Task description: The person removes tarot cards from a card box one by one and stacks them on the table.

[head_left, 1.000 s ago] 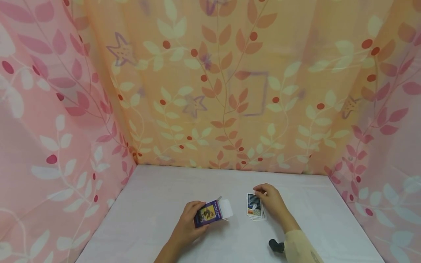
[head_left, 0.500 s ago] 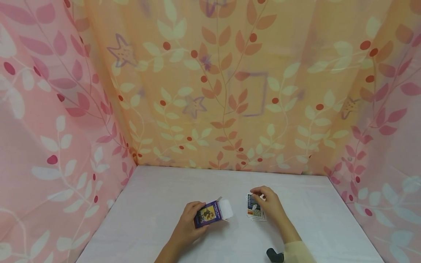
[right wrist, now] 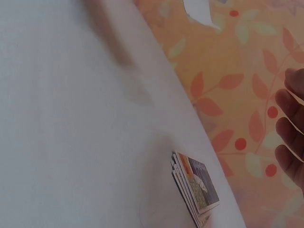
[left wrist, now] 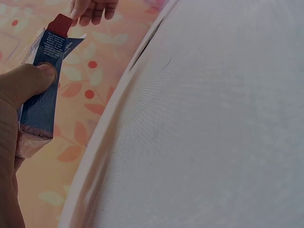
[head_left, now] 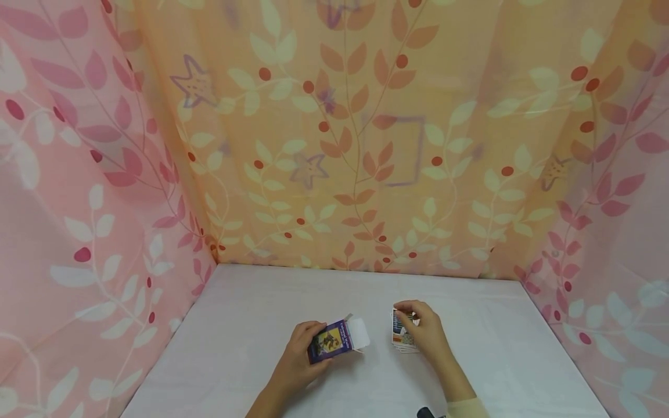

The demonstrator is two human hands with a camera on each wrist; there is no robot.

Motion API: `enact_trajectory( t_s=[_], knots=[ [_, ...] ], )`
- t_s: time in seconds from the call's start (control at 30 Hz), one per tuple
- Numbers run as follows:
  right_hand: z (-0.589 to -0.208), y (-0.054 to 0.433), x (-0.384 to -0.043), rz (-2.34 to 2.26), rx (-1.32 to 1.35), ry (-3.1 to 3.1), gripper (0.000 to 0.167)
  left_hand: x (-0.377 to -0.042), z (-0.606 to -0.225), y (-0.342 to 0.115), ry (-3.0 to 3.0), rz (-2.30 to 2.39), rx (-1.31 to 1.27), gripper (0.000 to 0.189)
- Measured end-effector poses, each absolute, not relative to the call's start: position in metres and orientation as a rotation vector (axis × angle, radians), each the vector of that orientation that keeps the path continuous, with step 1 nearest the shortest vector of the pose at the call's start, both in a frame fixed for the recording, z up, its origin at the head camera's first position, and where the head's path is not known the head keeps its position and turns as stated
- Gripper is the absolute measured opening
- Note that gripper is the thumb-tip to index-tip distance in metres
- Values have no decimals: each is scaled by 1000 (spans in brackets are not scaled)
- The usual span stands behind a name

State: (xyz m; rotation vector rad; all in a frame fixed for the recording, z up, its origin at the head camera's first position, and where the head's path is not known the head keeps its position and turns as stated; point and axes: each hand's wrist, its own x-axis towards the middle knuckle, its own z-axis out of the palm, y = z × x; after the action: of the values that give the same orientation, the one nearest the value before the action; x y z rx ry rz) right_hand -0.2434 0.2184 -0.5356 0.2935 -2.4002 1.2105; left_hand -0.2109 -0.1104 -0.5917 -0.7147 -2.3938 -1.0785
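Observation:
My left hand (head_left: 300,357) grips a purple-blue card box (head_left: 330,342) with a yellow picture on its front, its white end flap (head_left: 359,332) folded out. In the left wrist view the thumb presses the dark blue narrow side of the box (left wrist: 45,107). My right hand (head_left: 427,334) hovers over a small stack of picture cards (head_left: 401,338) and hides part of it. The right wrist view has the loosely bent fingers (right wrist: 287,128) apart from the stack (right wrist: 197,183), with nothing between them. The cards lie slightly fanned, one on another.
A white-covered table (head_left: 251,307) bears the cards. Floral cloth hangs behind it (head_left: 334,220) and along the left (head_left: 130,232) and right sides (head_left: 617,261). A black object (head_left: 425,413) shows beside the right wrist at the lower edge.
My right hand has shifted slightly left and towards me, now covering more of the top card. The left hand and the box have stayed nearly still.

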Motion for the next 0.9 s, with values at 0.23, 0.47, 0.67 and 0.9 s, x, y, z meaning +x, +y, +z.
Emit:
enact_trajectory(
  t_s=[0.23,0.47,0.67,0.9],
  knots=[
    [-528,206,-229,1305,247,-2388,13,-212,-592,-110,-2372,-1073,-727,86],
    [-525,194,-220,1337,216,-2400,12,-212,-592,-110,-2377,-1079,-719,85],
    [-524,184,-214,1386,274,-2358,14,-211,-592,-110,-2371,-1070,-730,85],
    [-527,174,-213,1351,360,-2334,19,-212,-591,-110,-2370,-1077,-736,84]
  ],
)
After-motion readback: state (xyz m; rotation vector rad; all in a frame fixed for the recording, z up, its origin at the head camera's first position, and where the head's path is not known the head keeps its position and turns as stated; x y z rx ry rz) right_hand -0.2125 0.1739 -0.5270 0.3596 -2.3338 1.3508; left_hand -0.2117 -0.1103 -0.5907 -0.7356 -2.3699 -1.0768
